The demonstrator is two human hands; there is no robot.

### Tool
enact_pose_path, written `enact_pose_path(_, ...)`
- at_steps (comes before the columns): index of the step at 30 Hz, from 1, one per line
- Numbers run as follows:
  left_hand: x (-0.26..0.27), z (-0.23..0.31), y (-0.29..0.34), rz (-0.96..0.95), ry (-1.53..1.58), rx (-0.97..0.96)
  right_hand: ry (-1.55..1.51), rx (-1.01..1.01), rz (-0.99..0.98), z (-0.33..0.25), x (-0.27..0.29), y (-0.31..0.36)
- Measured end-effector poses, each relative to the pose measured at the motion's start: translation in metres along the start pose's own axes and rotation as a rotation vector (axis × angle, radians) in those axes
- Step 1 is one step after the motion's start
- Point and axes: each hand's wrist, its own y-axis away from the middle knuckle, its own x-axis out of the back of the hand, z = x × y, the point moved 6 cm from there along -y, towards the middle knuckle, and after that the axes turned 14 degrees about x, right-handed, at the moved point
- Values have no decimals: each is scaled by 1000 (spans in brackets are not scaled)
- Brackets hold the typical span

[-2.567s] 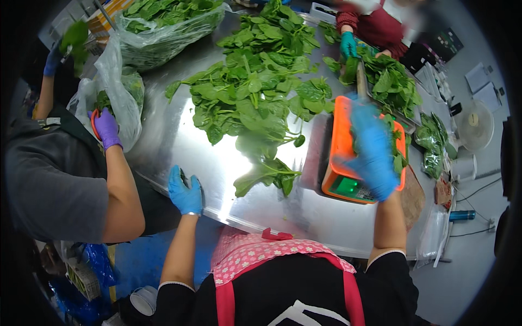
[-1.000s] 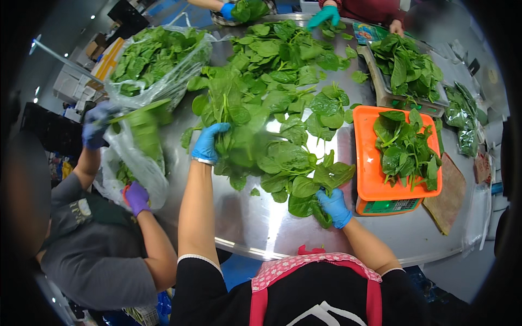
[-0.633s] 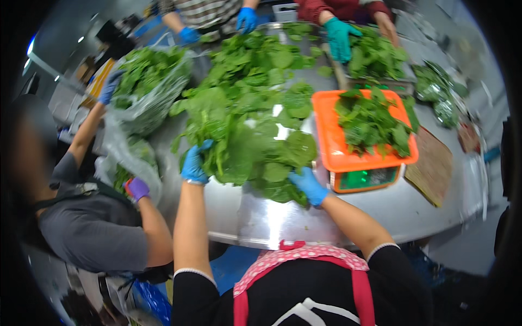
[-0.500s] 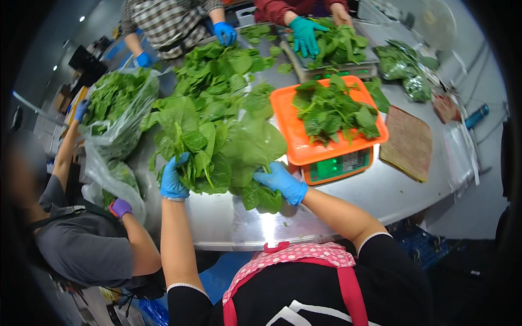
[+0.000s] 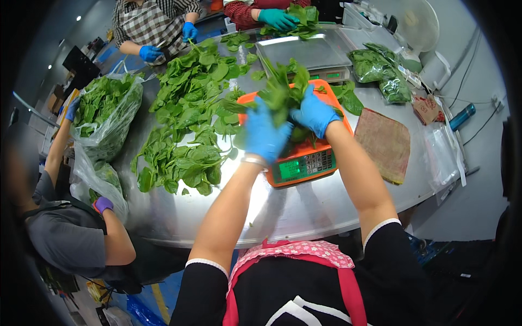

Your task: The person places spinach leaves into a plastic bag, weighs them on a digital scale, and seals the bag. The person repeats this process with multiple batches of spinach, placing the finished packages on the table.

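A bunch of leafy greens [image 5: 284, 89] is held between my two blue-gloved hands, above and partly in the orange tray [image 5: 325, 91]. My left hand [image 5: 265, 133], smeared by motion, is closed against the bunch's left side. Closed on the other side of the leaves is my right hand [image 5: 316, 113]. Under the tray stands an orange weighing scale [image 5: 304, 166] with a lit green display. My hands and the leaves hide most of the tray's inside.
Loose greens [image 5: 185, 98] lie left of the tray on the metal table [image 5: 217, 223]. Beyond it is another scale [image 5: 304, 49]. A brown cloth [image 5: 382, 144] and bagged greens [image 5: 383, 73] lie to the right. Co-workers stand left and opposite; a plastic sack of greens [image 5: 103, 114] is at left.
Both my hands have moved with greens from the table's near edge to the orange tray. Across the table, a green-gloved hand and its greens have moved off the far scale.
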Motion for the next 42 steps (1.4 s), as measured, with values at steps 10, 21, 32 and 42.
enact_pose_path(10, 25, 20, 26, -242, -41, 190, -129, 395, 387, 5, 40, 51)
enact_pose_path(21, 13, -149, 63, -447, 878, 669, -677, -158, 544, 148, 7, 52)
enact_pose_path(32, -48, -160, 86, -579, 1165, 769, -496, -220, 560, 145, -11, 88)
enact_pose_path(42, -7, -208, 120, -690, 910, 805, -735, -352, 785, 148, -26, 163)
